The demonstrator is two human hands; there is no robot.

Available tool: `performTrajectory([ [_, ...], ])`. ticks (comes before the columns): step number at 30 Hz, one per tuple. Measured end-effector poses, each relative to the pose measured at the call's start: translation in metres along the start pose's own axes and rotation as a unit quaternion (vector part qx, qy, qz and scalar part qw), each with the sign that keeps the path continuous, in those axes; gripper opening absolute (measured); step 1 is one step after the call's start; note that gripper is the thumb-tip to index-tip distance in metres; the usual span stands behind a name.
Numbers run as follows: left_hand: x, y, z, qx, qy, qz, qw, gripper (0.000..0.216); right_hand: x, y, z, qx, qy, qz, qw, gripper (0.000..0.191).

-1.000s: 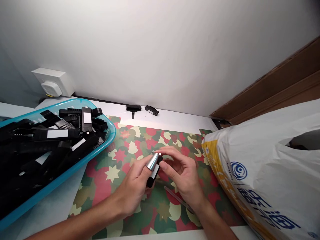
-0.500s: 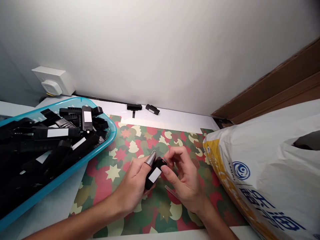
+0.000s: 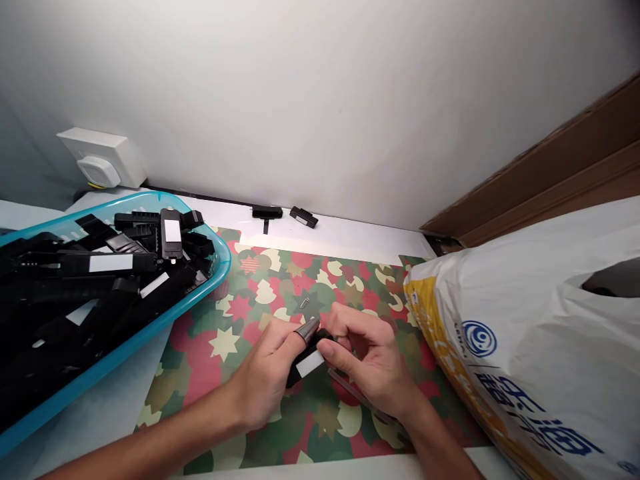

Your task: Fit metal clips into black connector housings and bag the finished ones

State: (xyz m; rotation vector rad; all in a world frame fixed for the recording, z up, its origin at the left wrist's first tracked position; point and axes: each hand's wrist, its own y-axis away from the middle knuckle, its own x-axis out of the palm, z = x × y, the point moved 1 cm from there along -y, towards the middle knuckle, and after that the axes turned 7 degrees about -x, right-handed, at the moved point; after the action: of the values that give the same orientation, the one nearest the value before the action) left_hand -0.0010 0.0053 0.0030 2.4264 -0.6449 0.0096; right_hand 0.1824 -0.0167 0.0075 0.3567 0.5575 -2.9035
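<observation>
My left hand (image 3: 273, 373) grips a small black plastic part with a white label (image 3: 309, 363), just above the patterned mat (image 3: 280, 280). A silver metal cap (image 3: 306, 331) covers its index fingertip. My right hand (image 3: 373, 363) is closed at the part's right end, with thumb and fingers pinching it. A thin metal strip (image 3: 355, 395) lies on the mat under my right hand. A tiny metal piece (image 3: 304, 303) rests on the mat just beyond my hands.
A turquoise basket (image 3: 220, 270) full of black labelled parts stands at left. A white plastic bag (image 3: 525, 333) fills the right. Two black parts (image 3: 283, 214) lie by the wall. A white socket box (image 3: 97, 160) sits on the wall at left.
Both hands have dropped lower toward the mat with the black part. My right hand's fingers have curled in and closed on the part's end.
</observation>
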Motion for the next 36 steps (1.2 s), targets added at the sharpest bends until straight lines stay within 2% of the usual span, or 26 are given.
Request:
performTrajectory([
  [3, -0.001, 0.002, -0.001, 0.001, -0.014, 0.005, 1.000, 0.049, 0.001, 0.000, 0.003, -0.016, 0.010, 0.002, 1.000, 0.044],
  [6, -0.001, 0.004, -0.002, 0.037, -0.022, 0.022, 0.999, 0.051, 0.002, -0.002, 0.007, -0.064, 0.077, 0.004, 0.995, 0.040],
  [12, -0.004, -0.001, 0.006, 0.079, -0.030, 0.000, 0.996, 0.046, 0.001, -0.007, 0.014, -0.177, 0.246, 0.031, 0.953, 0.034],
  [19, -0.001, -0.003, 0.006, 0.046, -0.028, -0.006, 0.999, 0.047, 0.004, -0.006, 0.014, -0.188, 0.374, 0.055, 0.907, 0.038],
  [29, 0.002, -0.002, 0.002, 0.009, -0.026, -0.039, 0.999, 0.040, 0.009, -0.007, 0.012, -0.209, 0.407, 0.036, 0.888, 0.037],
  [31, 0.002, -0.001, 0.000, 0.006, -0.010, -0.037, 0.999, 0.038, 0.008, -0.007, 0.010, -0.200, 0.391, 0.028, 0.898, 0.038],
  [33, 0.002, -0.001, -0.002, 0.010, 0.014, -0.026, 1.000, 0.037, 0.009, -0.006, 0.008, -0.160, 0.334, 0.009, 0.929, 0.040],
  [36, 0.002, -0.001, -0.005, 0.035, 0.042, 0.031, 0.998, 0.044, 0.013, -0.002, 0.005, -0.046, 0.138, -0.036, 0.989, 0.038],
])
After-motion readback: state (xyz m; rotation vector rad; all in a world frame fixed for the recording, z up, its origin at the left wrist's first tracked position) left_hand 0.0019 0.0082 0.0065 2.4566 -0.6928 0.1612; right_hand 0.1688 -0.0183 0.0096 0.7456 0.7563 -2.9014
